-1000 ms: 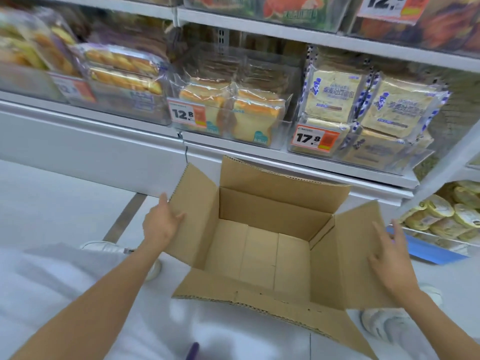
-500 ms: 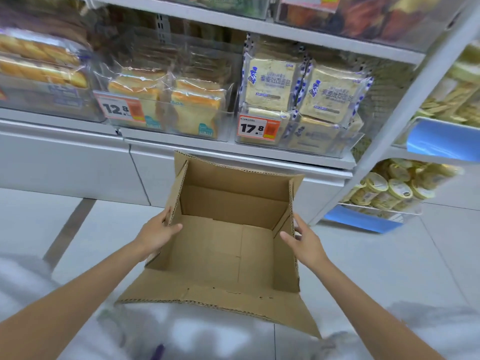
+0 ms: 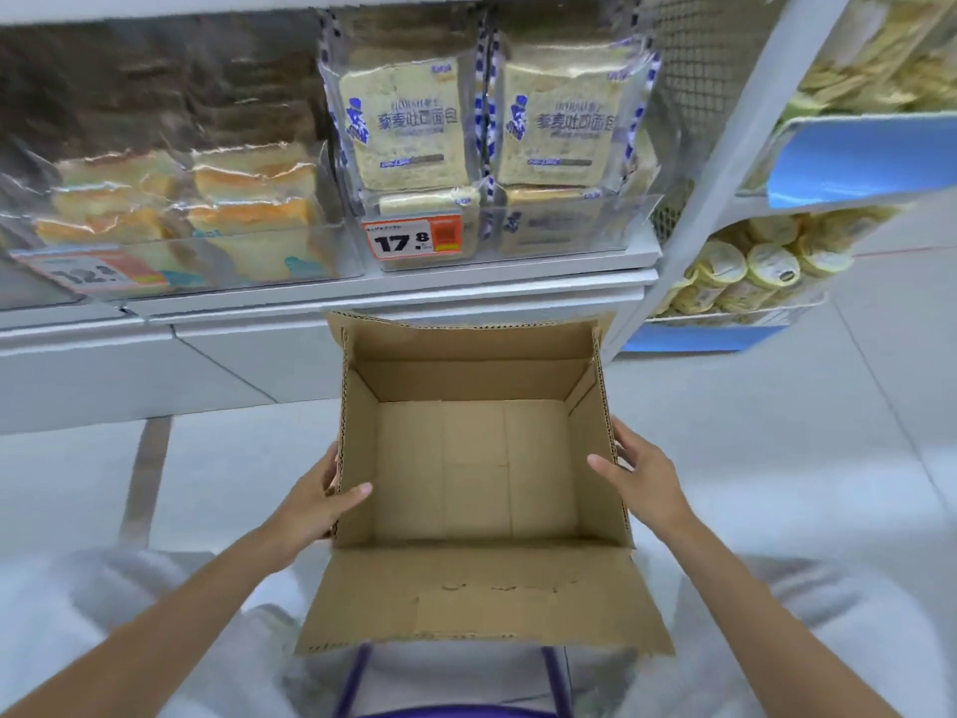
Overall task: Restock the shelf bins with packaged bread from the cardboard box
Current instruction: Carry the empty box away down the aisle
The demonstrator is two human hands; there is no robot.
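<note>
Since the earlier frame I have come closer to the shelf (image 3: 393,292). The side flaps of the cardboard box (image 3: 466,370) now stand up, and my hands have moved in onto its side walls. The box is just below the shelf edge, in front of me. It is open at the top, its bare floor shows, and its near flap hangs toward me.

Above it a clear bin (image 3: 569,235) holds packaged bread (image 3: 404,127) in white and blue wrappers. A second bin (image 3: 207,261) to the left holds yellow sliced bread (image 3: 248,215).

My left hand (image 3: 316,505) grips the left wall, thumb inside and fingers outside. My right hand (image 3: 642,484) grips the right wall in the same way. An orange price tag (image 3: 411,238) reading 17.8 sits on the front of the first bin.
</note>
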